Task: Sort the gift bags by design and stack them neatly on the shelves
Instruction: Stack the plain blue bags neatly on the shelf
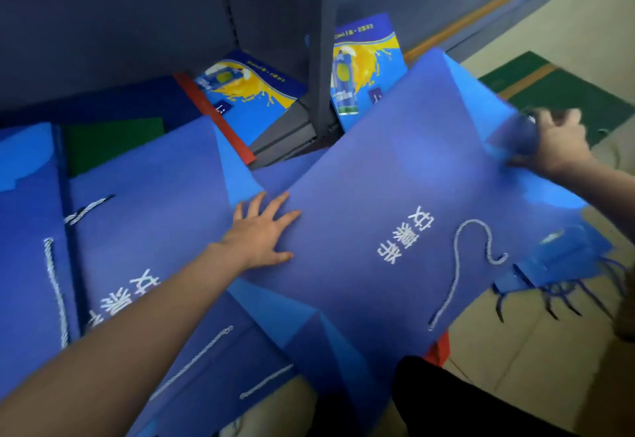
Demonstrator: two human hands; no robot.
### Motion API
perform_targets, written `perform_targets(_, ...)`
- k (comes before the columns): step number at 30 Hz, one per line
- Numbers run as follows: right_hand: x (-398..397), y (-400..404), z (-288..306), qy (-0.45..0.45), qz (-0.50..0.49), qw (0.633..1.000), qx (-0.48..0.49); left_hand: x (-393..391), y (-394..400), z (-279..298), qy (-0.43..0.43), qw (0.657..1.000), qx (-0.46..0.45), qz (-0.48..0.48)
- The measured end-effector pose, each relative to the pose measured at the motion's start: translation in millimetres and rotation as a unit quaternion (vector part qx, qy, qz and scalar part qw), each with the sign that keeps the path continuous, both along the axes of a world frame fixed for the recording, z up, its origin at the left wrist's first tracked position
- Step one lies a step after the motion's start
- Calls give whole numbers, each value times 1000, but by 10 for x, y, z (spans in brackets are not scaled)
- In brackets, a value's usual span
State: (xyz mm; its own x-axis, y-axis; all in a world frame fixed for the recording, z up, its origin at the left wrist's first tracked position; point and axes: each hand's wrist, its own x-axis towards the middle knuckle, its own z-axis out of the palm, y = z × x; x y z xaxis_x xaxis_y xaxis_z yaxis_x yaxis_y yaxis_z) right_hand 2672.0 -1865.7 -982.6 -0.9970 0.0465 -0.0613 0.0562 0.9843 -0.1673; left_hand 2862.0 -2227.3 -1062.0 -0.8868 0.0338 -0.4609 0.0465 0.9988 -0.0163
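Flat blue gift bag (395,203), matte paper, large rectangle with white printed characters and a white twisted cord handle (460,265) looping over its near face. Tilted, lying across the centre and right of the scene, over a near pile of like blue bags (147,230) spread to the left, same characters and cord handles.

Left hand (264,230) flat on the bag's left edge, fingers spread wide and straight, pressing. Right hand (556,141) at the bag's far right corner, fingers curled over the edge, gripping it; motion blur there, exact finger placement hard to make out.

Far centre: grey metal shelf upright (321,41), with two glossy bags of another design (247,93), blue with a yellow splash and a can picture, one lying left of the upright, one leaning right of it and partly hidden behind it. Red strip (213,117) along the left one's edge.

Green mat (567,93) on the tiled floor at far right. More blue bags under the top one at near right, dark cords showing, mostly covered.
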Motion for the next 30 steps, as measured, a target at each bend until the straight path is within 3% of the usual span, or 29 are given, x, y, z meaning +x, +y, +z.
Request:
perform_targets(3, -1, 230, -170, -57, -33, 998, 11, -243, 284, -127, -27, 999, 16, -11)
perform_targets(6, 366, 414, -631, -158, -82, 983, -46, -352, 551, -296, -84, 996, -2, 7)
perform_targets(9, 901, 543, -1076, -236, -210, 937, -150, -397, 716, -433, -91, 995, -37, 25)
perform_targets(11, 1198, 528, -1320, -272, -272, 885, -261, -450, 769, -481, -76, 995, -37, 59)
perform_targets(13, 1358, 443, -1468, -260, -316, 834, -370, -503, 808, -464, -70, 993, -16, 97)
perform_targets(15, 1361, 361, -1481, -185, -356, 811, -427, -555, 865, -425, -33, 987, 40, 150)
perform_targets(20, 956, 453, -1025, -14, -362, 843, -398, -801, 1409, -185, 137, 969, 155, 136)
perform_targets(24, 253, 719, -747, 77, -316, 834, -446, -1475, 1871, -7, 172, 958, 190, 126)
perform_targets(27, -116, 1007, -812, 58, -316, 803, -502, -1982, 1936, -28, 161, 960, 186, 129)
perform_targets(30, 147, 1116, -1183, -51, -348, 798, -488, -2069, 1817, -252, 63, 986, 133, 75)
